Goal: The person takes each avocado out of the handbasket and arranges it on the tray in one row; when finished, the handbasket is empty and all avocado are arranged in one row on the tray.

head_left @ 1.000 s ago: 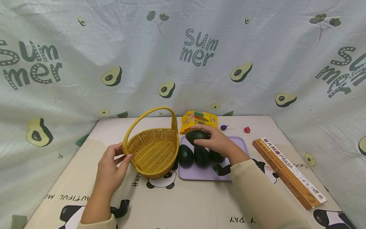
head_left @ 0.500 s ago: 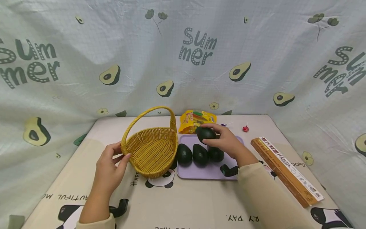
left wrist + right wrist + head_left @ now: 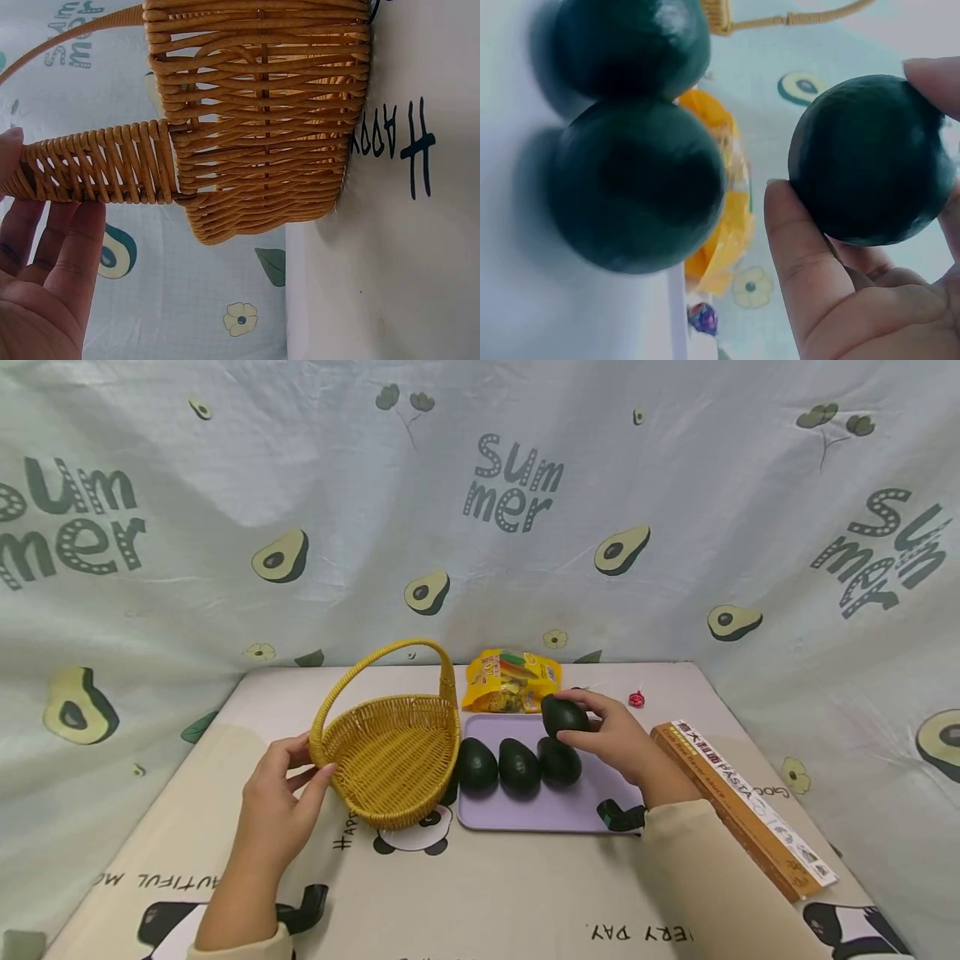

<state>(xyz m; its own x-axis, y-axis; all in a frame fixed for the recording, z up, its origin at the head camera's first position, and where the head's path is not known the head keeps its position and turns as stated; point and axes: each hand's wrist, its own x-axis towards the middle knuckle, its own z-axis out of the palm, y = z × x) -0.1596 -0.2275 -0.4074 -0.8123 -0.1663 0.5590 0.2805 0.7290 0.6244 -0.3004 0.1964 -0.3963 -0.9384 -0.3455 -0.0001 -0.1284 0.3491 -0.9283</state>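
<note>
My left hand (image 3: 279,802) pinches the handle of a yellow woven basket (image 3: 397,760) at its left side; the left wrist view shows thumb and fingers round the wrapped handle (image 3: 97,165). Nothing lies inside the basket. In my right hand (image 3: 622,747) is a dark green avocado (image 3: 564,716), held between thumb and fingers above the back of a lilac tray (image 3: 525,818). Three more avocados (image 3: 519,768) lie in a row on that tray, beside the basket. The right wrist view shows the held avocado (image 3: 870,161) apart from two others (image 3: 637,187).
Behind the tray lies a yellow snack bag (image 3: 510,681). A red lollipop (image 3: 636,699) is at the back right, and a purple wrapped sweet (image 3: 703,319) shows in the right wrist view. A long pasta box (image 3: 742,810) lies along the right. A printed curtain (image 3: 337,485) hangs behind.
My right hand has moved to the right with the avocado, from above the row's middle to its right end. My left hand keeps its hold on the basket handle.
</note>
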